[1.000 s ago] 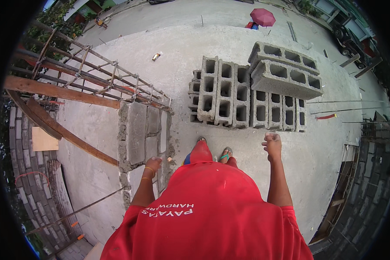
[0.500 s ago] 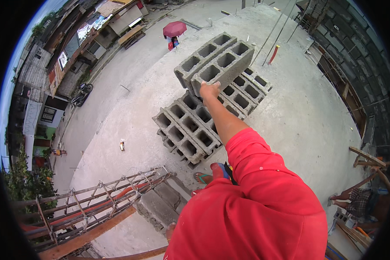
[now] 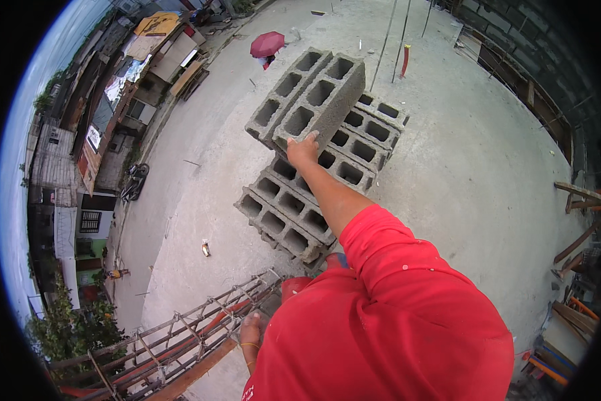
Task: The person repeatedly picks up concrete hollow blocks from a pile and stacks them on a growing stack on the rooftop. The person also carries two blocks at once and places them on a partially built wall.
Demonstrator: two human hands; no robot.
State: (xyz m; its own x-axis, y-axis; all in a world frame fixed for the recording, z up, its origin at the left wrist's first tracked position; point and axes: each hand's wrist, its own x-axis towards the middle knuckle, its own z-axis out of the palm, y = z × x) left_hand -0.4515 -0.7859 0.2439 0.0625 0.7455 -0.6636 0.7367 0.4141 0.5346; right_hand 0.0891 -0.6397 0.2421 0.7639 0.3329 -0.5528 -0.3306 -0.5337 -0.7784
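My right hand [image 3: 304, 148] grips the near end of a grey concrete hollow block [image 3: 334, 93], its thumb over the end web. Pressed alongside on the left is a second hollow block [image 3: 288, 92]; both sit high on a pile of similar blocks. Beneath and to the right are several more blocks [image 3: 364, 137], with their cells facing up. Closer to me, another group of hollow blocks [image 3: 284, 214] stands side by side. My left hand [image 3: 251, 336], with a thin yellow band at the wrist, hangs low beside the rebar cage; its fingers are mostly hidden.
A tied rebar cage [image 3: 180, 334] stretches across the lower left. Upright rods and a red pipe [image 3: 405, 61] rise from the concrete slab [image 3: 461, 180] beyond the pile. Lumber [image 3: 578, 194] lies at the right edge. On the street, someone is under a maroon umbrella [image 3: 267, 44].
The view has turned a little, shifting the surroundings. My right hand keeps its grip on the hollow block. More of my left hand has come into view at the lower left.
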